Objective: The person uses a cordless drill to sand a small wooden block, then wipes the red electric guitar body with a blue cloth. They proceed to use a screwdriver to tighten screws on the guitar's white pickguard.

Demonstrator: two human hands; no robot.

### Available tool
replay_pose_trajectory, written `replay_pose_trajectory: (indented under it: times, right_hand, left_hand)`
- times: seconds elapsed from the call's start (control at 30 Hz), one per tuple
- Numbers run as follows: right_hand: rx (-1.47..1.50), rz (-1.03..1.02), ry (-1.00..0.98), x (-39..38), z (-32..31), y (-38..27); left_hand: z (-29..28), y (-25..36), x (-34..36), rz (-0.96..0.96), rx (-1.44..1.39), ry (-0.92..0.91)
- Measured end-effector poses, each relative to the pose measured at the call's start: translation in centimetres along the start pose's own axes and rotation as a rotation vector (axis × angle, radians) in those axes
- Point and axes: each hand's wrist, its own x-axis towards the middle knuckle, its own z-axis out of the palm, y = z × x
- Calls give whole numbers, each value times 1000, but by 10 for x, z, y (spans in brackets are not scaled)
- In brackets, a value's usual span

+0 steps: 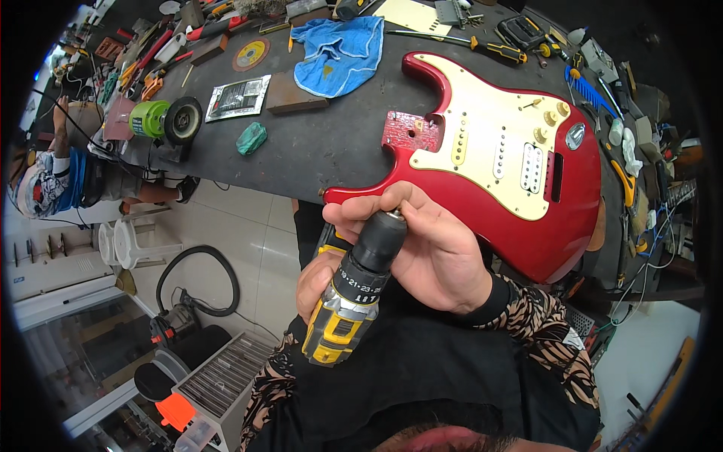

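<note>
A yellow and black cordless drill is held upright in front of me, its chuck pointing away from my body. My left hand grips the drill from the left, partly hidden behind it. My right hand curls around the chuck, with thumb and forefinger at a small metal piece in its tip. Just beyond my hands, a red guitar body with a cream pickguard and exposed red neck pocket lies on the dark workbench.
A green bench grinder, blue cloth, foil packet, green lump and assorted tools share the bench. Another person is at the far left. A vacuum hose, white plastic stools and metal rack sit below.
</note>
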Motion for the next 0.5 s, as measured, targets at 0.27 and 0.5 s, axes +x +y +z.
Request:
replay_pose_trajectory:
  times: [0.27, 0.5]
  right_hand:
    - [-20, 28, -22, -3, 3, 0]
    - [-172, 104, -93, 1, -1, 10]
  left_hand:
    - [2, -21, -5, 162, 37, 112]
    - [10, -31, -5, 207, -2, 100]
